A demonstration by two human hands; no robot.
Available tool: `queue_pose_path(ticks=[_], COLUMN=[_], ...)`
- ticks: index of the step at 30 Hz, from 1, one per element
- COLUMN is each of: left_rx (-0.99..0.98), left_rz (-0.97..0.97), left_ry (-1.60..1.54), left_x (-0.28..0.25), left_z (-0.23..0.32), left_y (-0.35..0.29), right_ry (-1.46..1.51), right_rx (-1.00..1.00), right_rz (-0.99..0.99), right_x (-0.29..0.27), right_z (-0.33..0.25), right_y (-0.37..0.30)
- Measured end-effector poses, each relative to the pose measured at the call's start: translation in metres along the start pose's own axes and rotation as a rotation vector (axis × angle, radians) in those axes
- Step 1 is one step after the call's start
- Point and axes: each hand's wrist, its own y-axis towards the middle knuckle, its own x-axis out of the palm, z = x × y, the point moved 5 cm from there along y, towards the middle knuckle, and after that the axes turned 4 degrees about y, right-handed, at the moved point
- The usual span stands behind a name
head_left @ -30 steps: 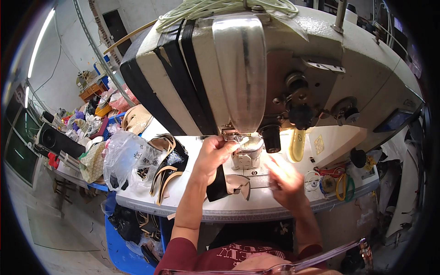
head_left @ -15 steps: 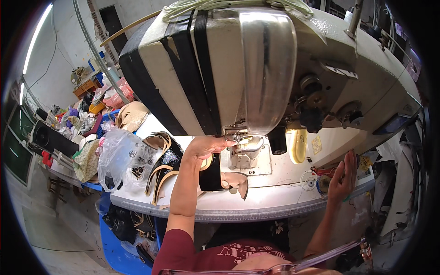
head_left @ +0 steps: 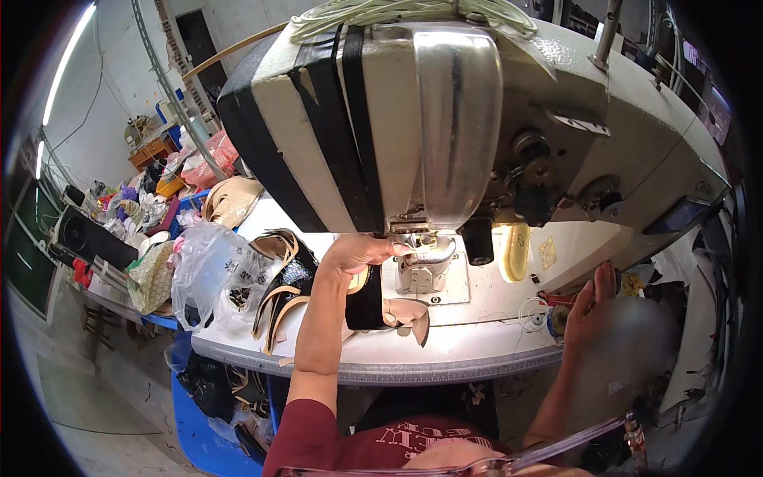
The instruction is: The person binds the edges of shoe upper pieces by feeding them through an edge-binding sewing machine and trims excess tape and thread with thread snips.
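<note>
Head view: my left hand [head_left: 359, 253] is at the sewing machine [head_left: 393, 119], nearly closed; I cannot tell what it pinches. The black piece [head_left: 366, 306] lies at its six o'clock, long axis apparently toward four. My right hand [head_left: 586, 308], loosely open, nothing visible in it, is farther, at three.

A glowing tube light [head_left: 70, 63] slants upper left — pale wall [head_left: 121, 67], dark doorway [head_left: 197, 41] behind; grey floor [head_left: 135, 378] below.

Black piece [head_left: 364, 306], cream sewing machine [head_left: 556, 83] (black-striped), maroon shirt [head_left: 306, 433], blue bin [head_left: 195, 436]
</note>
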Motion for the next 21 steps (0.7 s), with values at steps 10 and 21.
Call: queue_pose_path(ticks=[10, 21], left_rx=[0.067, 0.126], left_rz=[0.066, 0.113], left_ry=[-0.035, -0.009], left_x=[0.000, 0.003], left_z=[0.002, 0.008], left_y=[-0.004, -0.009], right_ry=[0.006, 0.077], right_rx=[-0.006, -0.007], right_rz=[0.014, 0.021], right_x=[0.000, -0.009], right_z=[0.000, -0.019], right_y=[0.002, 0.007])
